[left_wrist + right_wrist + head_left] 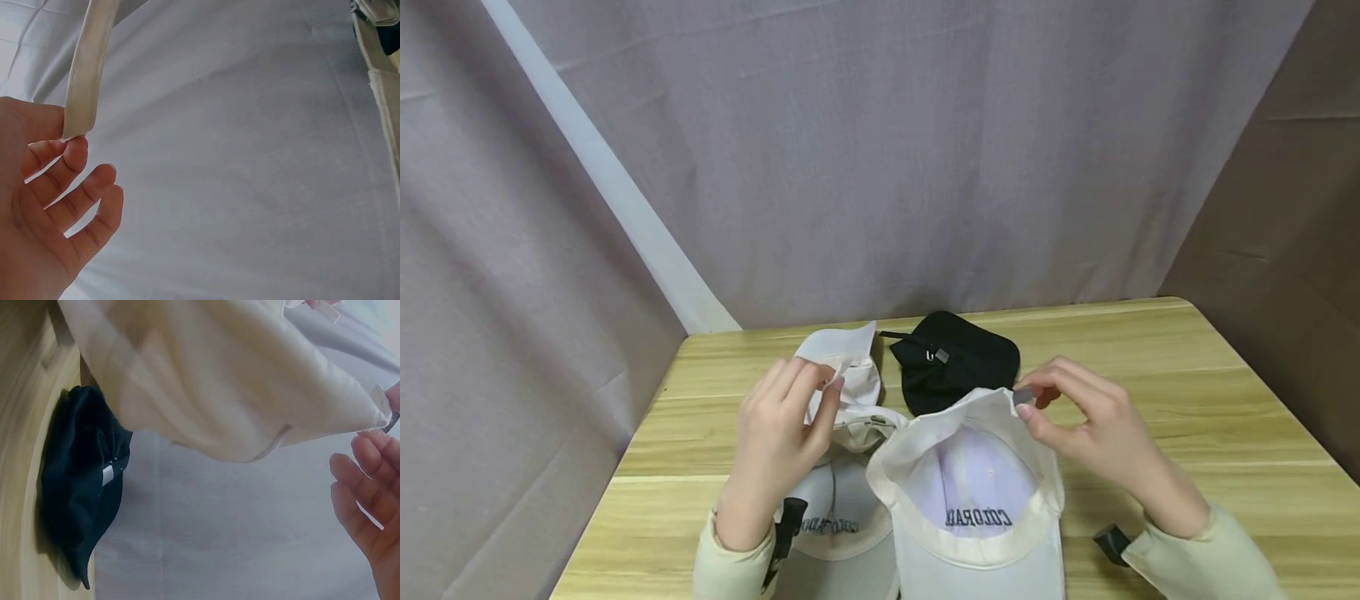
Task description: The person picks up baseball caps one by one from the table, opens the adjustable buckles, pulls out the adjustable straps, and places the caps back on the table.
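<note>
Cream cap (970, 492) strap (87, 69) pinched by left hand (778, 442), buckle end by right hand (1093, 425).

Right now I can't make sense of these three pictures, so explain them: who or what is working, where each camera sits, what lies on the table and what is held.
No machine here: a person works with two bare hands. The big picture comes from a camera on the head, the other two from cameras on each wrist. On the wooden table lie a black cap and a cream cap. A second cream cap is held up, inside facing the camera. The left hand pinches its strap; the right hand pinches the buckle at its back edge.
</note>
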{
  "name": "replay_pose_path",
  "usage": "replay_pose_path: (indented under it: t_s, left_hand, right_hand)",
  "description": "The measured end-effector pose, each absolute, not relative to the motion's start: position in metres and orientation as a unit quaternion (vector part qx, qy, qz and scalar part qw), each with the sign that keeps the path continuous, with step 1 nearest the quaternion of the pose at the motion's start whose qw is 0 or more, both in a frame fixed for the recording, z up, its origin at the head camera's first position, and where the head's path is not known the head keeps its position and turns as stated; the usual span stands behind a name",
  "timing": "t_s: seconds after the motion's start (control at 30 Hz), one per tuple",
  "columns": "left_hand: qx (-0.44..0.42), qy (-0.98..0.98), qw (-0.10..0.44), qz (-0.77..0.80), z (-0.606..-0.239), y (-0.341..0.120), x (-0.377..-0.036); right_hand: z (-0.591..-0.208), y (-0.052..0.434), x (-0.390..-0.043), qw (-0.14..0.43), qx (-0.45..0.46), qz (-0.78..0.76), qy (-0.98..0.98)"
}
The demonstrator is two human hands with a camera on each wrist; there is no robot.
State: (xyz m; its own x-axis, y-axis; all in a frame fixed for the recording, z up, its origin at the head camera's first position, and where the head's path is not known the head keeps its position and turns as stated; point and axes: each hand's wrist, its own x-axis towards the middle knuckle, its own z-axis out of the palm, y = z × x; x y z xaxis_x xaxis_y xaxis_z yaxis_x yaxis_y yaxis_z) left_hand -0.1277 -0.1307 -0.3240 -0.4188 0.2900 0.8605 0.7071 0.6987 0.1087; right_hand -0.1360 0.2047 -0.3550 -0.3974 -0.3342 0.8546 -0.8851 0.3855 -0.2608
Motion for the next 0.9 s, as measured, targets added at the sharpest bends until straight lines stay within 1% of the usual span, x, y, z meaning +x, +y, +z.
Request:
replay_pose_path:
  t_s: [0.13, 0.23, 0.47, 0.6, 0.67, 0.8, 0.9]
  left_hand:
    - [-0.323, -0.812, 0.433, -0.223, -0.327, -0.129, -0.128]
    - [-0.338, -0.819, 0.414, -0.211, -0.333, -0.125, -0.128]
    - [-0.393, -0.826, 0.368, -0.171, -0.353, -0.111, -0.124]
    - [-0.431, -0.824, 0.337, -0.145, -0.367, -0.102, -0.12]
    - [-0.456, -0.824, 0.311, -0.13, -0.374, -0.098, -0.116]
    - [-0.503, -0.826, 0.235, -0.103, -0.389, -0.091, -0.107]
    - [-0.525, -0.824, 0.198, -0.078, -0.399, -0.087, -0.1]
  right_hand:
    - [-0.358, 0.207, -0.136, 0.363, 0.403, 0.368, -0.755]
    - [-0.365, 0.21, -0.137, 0.349, 0.397, 0.363, -0.767]
    - [-0.376, 0.219, -0.136, 0.284, 0.366, 0.343, -0.817]
    - [-0.384, 0.223, -0.137, 0.263, 0.346, 0.317, -0.843]
    - [-0.389, 0.224, -0.137, 0.245, 0.331, 0.304, -0.859]
    - [-0.4, 0.226, -0.137, 0.208, 0.313, 0.279, -0.884]
    - [-0.407, 0.227, -0.139, 0.187, 0.311, 0.276, -0.89]
